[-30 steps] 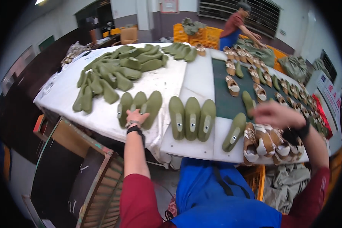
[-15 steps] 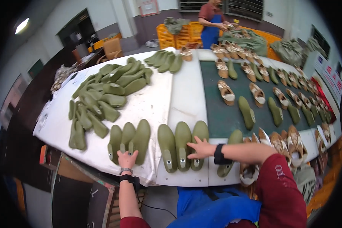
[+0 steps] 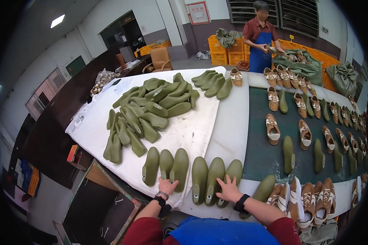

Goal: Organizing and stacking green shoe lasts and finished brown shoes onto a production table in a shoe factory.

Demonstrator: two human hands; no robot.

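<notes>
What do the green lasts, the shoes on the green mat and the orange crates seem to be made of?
Lasts: probably moulded plastic, low sheen, judging by their smooth, even colour.
Shoes: perhaps suede or a lookalike, dull brown, with smoother white strips; real or synthetic, I can't tell.
Crates: likely plastic, suggested by uniform colour and regular openings.

Work table (image 3: 235,114) before me. White cloth (image 3: 198,130), on my left: a heap of green shoe lasts (image 3: 175,100) and, nearest me, a row of three lasts (image 3: 151,163). Pale strip (image 3: 225,143), centre: three further lasts (image 3: 215,173) at the near end. Dark green surface (image 3: 259,161), on my right: brown-and-white shoes (image 3: 272,127) and single lasts (image 3: 288,153).
</notes>
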